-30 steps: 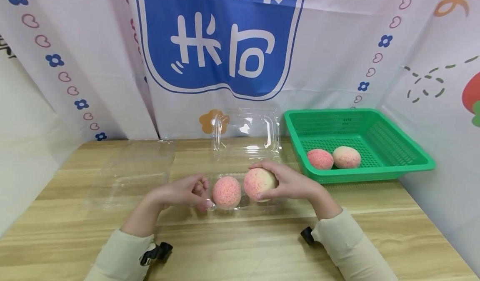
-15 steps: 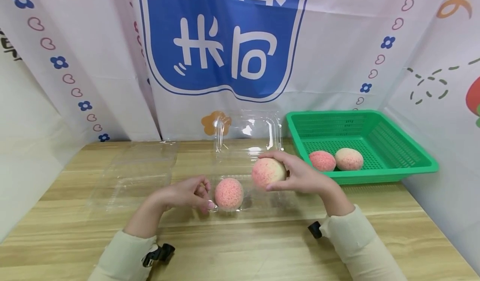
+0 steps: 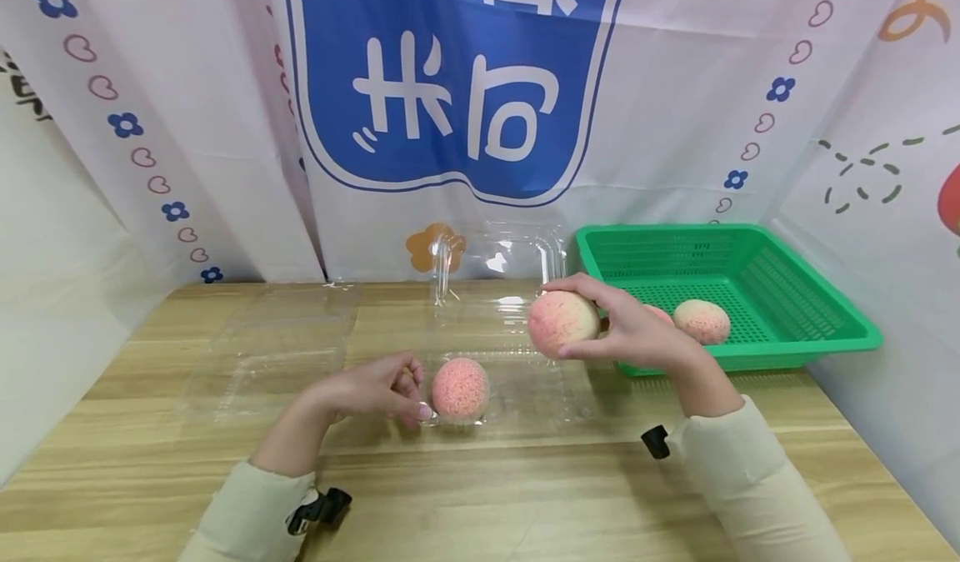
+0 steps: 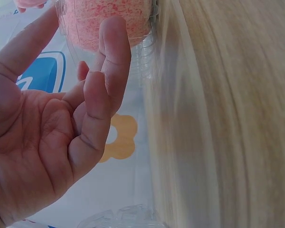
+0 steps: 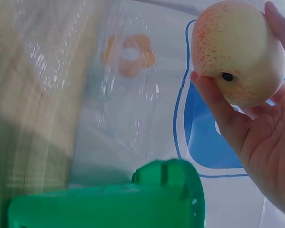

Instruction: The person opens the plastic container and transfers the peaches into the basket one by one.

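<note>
My right hand (image 3: 630, 328) holds a pink and cream peach (image 3: 562, 324) in the air, with the thumb and fingers around it. In the right wrist view a dark stem hollow shows on this peach (image 5: 240, 52). Below and to its left stands an open clear plastic clamshell box (image 3: 528, 391), its lid (image 3: 498, 270) tilted up at the back. One pinker peach (image 3: 460, 388) sits in the box's left half. My left hand (image 3: 371, 391) pinches the box's left rim near the front corner; its other fingers (image 4: 92, 104) are curled beneath.
A green basket (image 3: 795, 352) stands at the back right with two peaches inside, one cream-pink (image 3: 703, 322) and one pink (image 3: 657, 313) partly behind my right hand. Another clear plastic box (image 3: 277, 362) lies open at the left. A printed cloth (image 3: 225, 112) hangs behind the table.
My right hand has lifted the peach out from the box's right half and carried it up and to the right, toward the basket. My left hand stays at the box's rim.
</note>
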A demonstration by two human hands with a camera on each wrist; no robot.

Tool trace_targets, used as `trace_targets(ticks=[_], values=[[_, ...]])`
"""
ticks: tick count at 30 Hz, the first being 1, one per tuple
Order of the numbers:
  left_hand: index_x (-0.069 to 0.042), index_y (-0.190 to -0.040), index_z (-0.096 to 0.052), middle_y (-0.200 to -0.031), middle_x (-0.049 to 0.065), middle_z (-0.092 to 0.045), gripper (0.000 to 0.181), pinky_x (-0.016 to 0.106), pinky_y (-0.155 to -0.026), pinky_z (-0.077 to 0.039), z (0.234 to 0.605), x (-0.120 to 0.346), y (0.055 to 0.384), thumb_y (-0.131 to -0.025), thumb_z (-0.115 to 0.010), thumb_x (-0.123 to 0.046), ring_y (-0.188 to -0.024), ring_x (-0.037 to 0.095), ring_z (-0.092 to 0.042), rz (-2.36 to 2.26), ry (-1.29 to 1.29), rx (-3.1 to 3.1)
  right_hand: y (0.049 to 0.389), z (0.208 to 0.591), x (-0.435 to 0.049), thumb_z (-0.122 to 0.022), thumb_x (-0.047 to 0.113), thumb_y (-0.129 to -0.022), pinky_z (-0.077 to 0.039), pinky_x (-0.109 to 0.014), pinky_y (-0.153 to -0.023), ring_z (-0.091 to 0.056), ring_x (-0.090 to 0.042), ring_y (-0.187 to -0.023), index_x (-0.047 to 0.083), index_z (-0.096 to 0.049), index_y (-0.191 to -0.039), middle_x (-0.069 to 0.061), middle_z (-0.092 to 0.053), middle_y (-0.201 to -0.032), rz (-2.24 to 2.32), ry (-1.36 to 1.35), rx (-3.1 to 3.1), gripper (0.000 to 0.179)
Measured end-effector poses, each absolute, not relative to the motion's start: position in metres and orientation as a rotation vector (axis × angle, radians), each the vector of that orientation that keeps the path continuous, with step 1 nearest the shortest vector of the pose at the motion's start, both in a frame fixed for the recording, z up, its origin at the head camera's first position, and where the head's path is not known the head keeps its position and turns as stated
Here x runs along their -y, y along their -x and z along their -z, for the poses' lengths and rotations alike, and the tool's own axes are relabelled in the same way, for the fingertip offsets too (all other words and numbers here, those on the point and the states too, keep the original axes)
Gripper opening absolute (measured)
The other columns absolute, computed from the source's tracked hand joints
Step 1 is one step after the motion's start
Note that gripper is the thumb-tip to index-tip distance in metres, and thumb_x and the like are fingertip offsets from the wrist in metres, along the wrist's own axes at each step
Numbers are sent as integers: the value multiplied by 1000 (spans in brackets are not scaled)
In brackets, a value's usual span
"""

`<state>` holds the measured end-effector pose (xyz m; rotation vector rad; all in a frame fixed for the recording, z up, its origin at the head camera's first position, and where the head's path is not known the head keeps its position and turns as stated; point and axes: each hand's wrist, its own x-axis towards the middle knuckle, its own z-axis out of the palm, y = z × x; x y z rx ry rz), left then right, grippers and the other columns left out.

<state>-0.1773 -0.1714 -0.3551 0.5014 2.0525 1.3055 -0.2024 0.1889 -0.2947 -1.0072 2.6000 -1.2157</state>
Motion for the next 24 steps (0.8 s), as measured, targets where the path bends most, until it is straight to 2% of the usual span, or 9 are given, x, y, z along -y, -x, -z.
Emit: trace_targets(ticks=[11, 18, 24], values=[[4, -110, -41, -82, 7, -62, 42, 29, -68, -52, 356, 172, 176, -88, -73, -12, -76, 23, -68, -1313, -502, -2057, 208, 288, -209, -84, 14, -79, -59, -32, -78, -54, -29, -113, 15, -49, -142, -9, -52, -134, 1254, 946, -2641, 72], [4, -110, -41, -81, 6, -62, 41, 26, -66, -50, 357, 172, 177, -88, -72, -12, -74, 21, -67, -1306, -510, -2062, 208, 286, -224, -83, 11, -81, -59, -29, -75, -54, -31, -110, 14, -49, -140, -12, -51, -136, 1284, 902, -2687, 68], [2, -110, -42, -80, 5, -61, 40, 25, -67, -49, 357, 172, 176, -88, -72, -12, -74, 19, -65, -1297, -519, -2067, 209, 288, -236, -82, 9, -81, -60, -31, -68, -56, -29, -102, 13, -49, -141, -12, -52, -133, 1307, 859, -2714, 69]])
